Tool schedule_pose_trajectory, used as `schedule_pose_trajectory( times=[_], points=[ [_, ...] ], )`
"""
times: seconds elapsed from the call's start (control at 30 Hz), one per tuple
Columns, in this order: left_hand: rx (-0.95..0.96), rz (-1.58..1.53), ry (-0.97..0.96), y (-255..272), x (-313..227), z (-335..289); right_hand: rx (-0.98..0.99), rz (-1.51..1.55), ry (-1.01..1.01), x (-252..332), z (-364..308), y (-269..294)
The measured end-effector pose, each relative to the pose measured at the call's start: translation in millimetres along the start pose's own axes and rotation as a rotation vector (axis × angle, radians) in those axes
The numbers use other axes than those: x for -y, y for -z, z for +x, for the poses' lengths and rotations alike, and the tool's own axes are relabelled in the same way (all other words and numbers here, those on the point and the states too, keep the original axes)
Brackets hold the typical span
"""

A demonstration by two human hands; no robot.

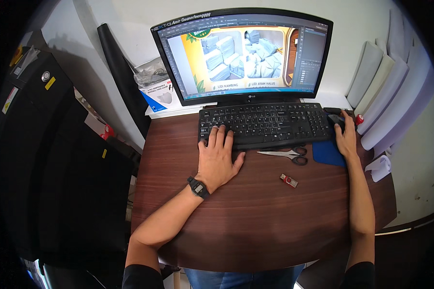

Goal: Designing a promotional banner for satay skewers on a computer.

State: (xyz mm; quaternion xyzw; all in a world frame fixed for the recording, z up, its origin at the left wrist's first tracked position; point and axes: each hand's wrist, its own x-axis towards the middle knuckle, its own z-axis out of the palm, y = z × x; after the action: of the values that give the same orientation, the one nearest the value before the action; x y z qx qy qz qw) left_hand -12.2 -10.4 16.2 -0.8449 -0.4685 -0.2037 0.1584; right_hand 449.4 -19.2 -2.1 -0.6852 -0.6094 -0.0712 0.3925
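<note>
My left hand (216, 163), with a black digital watch (198, 188) on its wrist, rests at the left end of a black keyboard (270, 139). Its fingers are stretched over the lower left keys and the thumb lies out on the desk. To the right of the keyboard, my right hand (346, 137) is curled over a black mouse (333, 119), partly hiding it, on a blue mouse pad (327, 153). Behind the keyboard stands a monitor (246, 58), lit with an image-editing window showing photos of wrapped bundles.
Scissors (289, 153) with dark handles lie below the keyboard, and a red and silver USB stick (289, 180) is nearer me on the brown desk (255, 216). Paper rolls (388, 96) lean at the right. A face mask box (161, 94) and a black cabinet (58, 159) stand left.
</note>
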Motion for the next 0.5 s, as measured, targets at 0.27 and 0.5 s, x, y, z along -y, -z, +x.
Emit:
schedule_pose_trajectory(
  times=[0.27,0.5],
  points=[
    [0.092,-0.125,0.089,11.4,-12.7,14.2,-0.062,0.016,-0.004,-3.0,6.6,-8.2],
    [0.272,-0.133,0.425,9.1,-20.8,74.5,-0.057,0.08,-0.041,2.5,4.8,-0.2]
  ],
)
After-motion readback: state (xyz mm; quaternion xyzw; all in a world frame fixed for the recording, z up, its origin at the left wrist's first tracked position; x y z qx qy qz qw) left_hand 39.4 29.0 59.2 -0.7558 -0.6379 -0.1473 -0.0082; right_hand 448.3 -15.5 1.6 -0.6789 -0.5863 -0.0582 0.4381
